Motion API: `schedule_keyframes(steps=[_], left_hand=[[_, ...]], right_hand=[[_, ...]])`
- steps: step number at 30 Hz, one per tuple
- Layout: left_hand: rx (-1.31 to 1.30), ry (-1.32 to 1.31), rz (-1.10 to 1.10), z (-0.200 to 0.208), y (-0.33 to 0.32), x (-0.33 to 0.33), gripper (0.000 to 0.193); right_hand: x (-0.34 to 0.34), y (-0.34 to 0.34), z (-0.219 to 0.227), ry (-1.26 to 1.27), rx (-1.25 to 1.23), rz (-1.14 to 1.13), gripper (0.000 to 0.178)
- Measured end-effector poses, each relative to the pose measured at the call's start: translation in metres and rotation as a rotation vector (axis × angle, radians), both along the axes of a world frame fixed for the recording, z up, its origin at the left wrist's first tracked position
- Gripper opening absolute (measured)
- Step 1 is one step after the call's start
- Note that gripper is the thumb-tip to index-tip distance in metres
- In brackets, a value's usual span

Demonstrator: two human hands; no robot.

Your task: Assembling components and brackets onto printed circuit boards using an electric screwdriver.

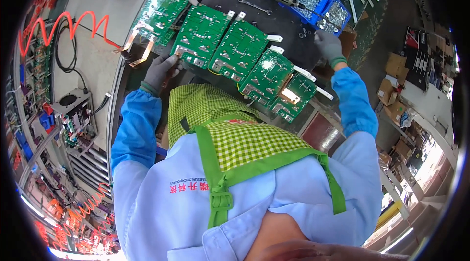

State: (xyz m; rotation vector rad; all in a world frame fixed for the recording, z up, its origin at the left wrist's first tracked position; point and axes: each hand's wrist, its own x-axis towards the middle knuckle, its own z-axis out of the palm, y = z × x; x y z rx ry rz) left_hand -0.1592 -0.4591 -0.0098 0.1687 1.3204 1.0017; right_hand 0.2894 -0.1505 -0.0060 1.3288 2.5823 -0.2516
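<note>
Left-hand grip: gloved left hand (160,71) touching lower-left corner of second green circuit board (203,30) from left; pinch unclear. Gloved right hand (328,45) half-curled near blue bin (346,22), hold unclear.

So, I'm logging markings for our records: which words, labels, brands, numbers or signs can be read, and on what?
Light-blue jacket: red characters and smaller dark lettering on the chest, upside down; I won't copy them out.
Checked apron: reddish mark, too small to read.
Green circuit boards: any markings too small.
Cardboard boxes at right: any labels too blurred.
</note>
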Motion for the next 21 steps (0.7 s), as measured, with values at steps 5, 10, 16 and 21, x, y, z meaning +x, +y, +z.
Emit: schedule_keyframes(steps=[5, 10, 16, 21], left_hand=[[-0.074, 0.022, -0.079, 0.024, 0.010, 0.003, 0.024], [0.048, -0.092, 0.010, 0.014, 0.003, 0.005, 0.024], [0.113, -0.013, 0.019, -0.008, 0.004, 0.007, 0.021], [0.030, -0.046, -0.014, -0.007, 0.006, 0.004, 0.021]], right_hand=[[-0.112, -0.034, 0.131, 0.796, -0.062, -0.026, 0.022], [-0.247, -0.149, 0.121, 0.829, -0.141, 0.454, 0.017], [-0.303, -0.191, 0.037, 0.776, -0.033, 0.603, 0.009], [-0.308, -0.195, 0.018, 0.667, 0.127, 0.604, 0.007]])
